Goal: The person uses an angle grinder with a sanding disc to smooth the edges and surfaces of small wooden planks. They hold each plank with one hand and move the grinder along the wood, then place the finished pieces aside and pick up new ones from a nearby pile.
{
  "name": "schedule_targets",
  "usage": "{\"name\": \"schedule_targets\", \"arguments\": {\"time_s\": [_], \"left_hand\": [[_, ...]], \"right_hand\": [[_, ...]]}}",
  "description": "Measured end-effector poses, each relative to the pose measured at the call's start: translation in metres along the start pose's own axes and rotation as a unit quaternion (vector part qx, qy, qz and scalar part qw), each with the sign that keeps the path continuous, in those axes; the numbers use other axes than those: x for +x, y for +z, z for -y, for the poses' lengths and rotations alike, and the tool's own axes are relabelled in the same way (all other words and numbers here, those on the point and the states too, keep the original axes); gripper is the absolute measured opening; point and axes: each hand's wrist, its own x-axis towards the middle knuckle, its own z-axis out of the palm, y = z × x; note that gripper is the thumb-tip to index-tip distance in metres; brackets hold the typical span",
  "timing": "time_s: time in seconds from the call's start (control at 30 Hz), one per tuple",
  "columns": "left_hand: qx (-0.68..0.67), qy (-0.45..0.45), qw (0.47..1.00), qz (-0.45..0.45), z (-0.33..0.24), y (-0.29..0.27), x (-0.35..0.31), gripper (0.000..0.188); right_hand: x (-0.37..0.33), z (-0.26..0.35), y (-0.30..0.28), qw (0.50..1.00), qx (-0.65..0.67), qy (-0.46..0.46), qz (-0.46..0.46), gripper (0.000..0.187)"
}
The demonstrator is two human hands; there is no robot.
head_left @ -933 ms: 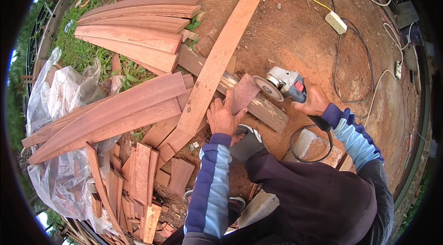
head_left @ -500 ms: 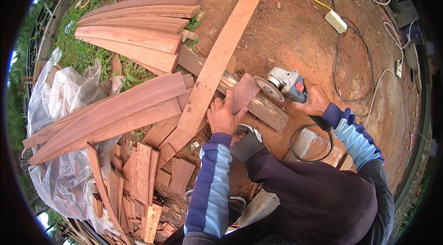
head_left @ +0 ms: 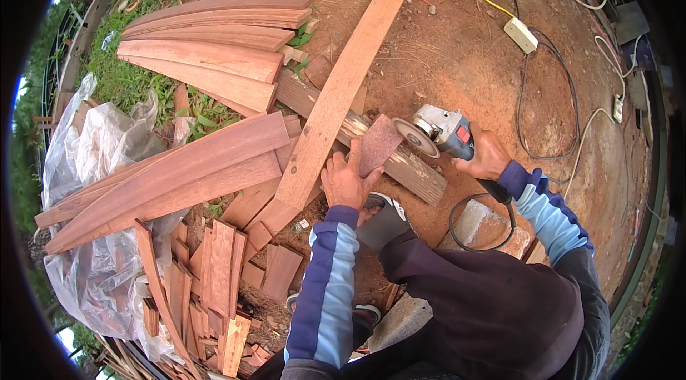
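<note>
My right hand [head_left: 487, 154] is wrapped round the body of an angle grinder [head_left: 444, 130], its round disc facing left. The disc sits at the right edge of a short reddish wooden piece [head_left: 379, 144]; whether it touches cannot be made out. My left hand [head_left: 346, 178] grips that piece, thumb and fingers on its near left side. Under the piece runs a rough, weathered timber [head_left: 418, 178], lying on the ground. A long plank [head_left: 350, 65] crosses this timber just left of the piece, close to my left fingers.
Curved boards [head_left: 204, 58] lie in stacks at the left, beside clear plastic sheeting [head_left: 107, 158]. Offcuts [head_left: 221, 273] are heaped at lower left. A black cord loops near a concrete block [head_left: 482, 223]. An extension socket [head_left: 520, 35] lies on the dirt at upper right.
</note>
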Motion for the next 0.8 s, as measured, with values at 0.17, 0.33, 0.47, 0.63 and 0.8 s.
{"name": "schedule_targets", "arguments": {"time_s": [0.17,0.33,0.47,0.63,0.8], "left_hand": [[-0.007,-0.009,1.0,0.005,-0.0027,-0.002,0.0003,0.079],[-0.009,-0.009,1.0,0.006,-0.0016,-0.0009,0.0006,0.079],[-0.013,-0.006,1.0,0.001,-0.0006,-0.0002,-0.0001,0.079],[-0.004,-0.005,1.0,0.001,-0.0021,-0.0014,0.0005,0.079],[-0.002,0.004,1.0,-0.002,-0.0013,-0.0011,0.0008,0.08]], "right_hand": [[0.0011,0.0004,-0.0006,1.0,0.002,-0.005,-0.002,0.058],[0.002,0.0054,-0.0031,1.0,0.004,0.002,0.003,0.057],[0.0016,0.0026,-0.0016,1.0,0.001,-0.007,-0.002,0.057],[0.0001,0.0028,-0.0022,1.0,-0.006,-0.002,-0.001,0.057],[0.0001,0.0017,-0.0014,1.0,-0.003,-0.005,-0.004,0.058]]}}
